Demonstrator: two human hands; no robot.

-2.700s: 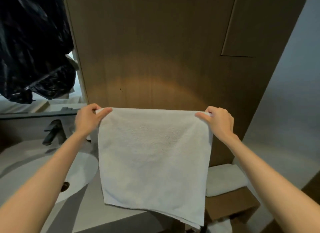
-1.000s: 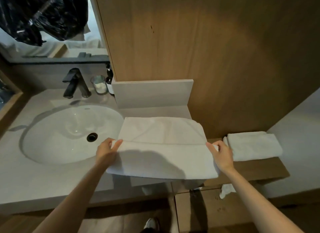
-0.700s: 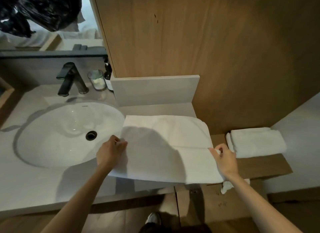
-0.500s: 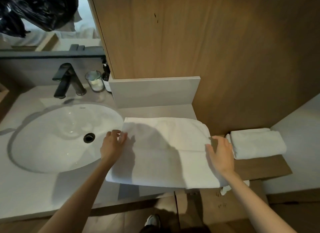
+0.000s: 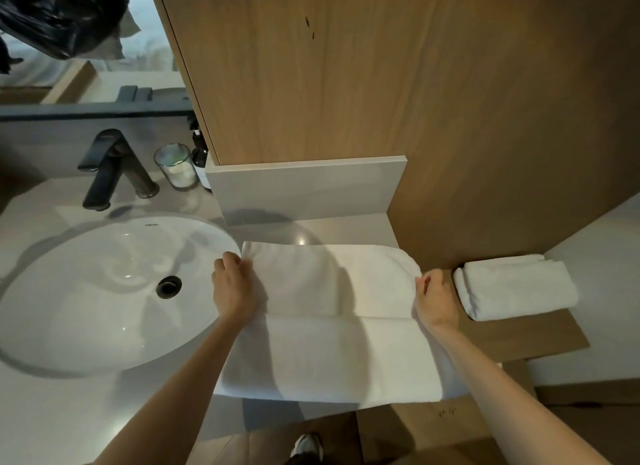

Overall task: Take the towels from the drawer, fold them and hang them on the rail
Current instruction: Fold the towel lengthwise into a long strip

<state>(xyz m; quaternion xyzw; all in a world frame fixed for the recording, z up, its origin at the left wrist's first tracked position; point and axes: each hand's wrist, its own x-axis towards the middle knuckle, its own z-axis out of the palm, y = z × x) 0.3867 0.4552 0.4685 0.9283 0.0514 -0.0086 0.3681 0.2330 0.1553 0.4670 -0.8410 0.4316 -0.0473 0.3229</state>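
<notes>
Towel (image 5: 332, 326) flat on counter (image 5: 69, 412); left hand (image 5: 233, 291) and right hand (image 5: 436, 302) each pinch far corner; front edge looks over lip, might slide down.

Warm, dim light falls from above, laying soft shadows across the white towel (image 5: 329, 343) and the sink (image 5: 86, 291). Small glints dot the basin. The wide lens bends straight lines near the edges, and the corners darken.
</notes>
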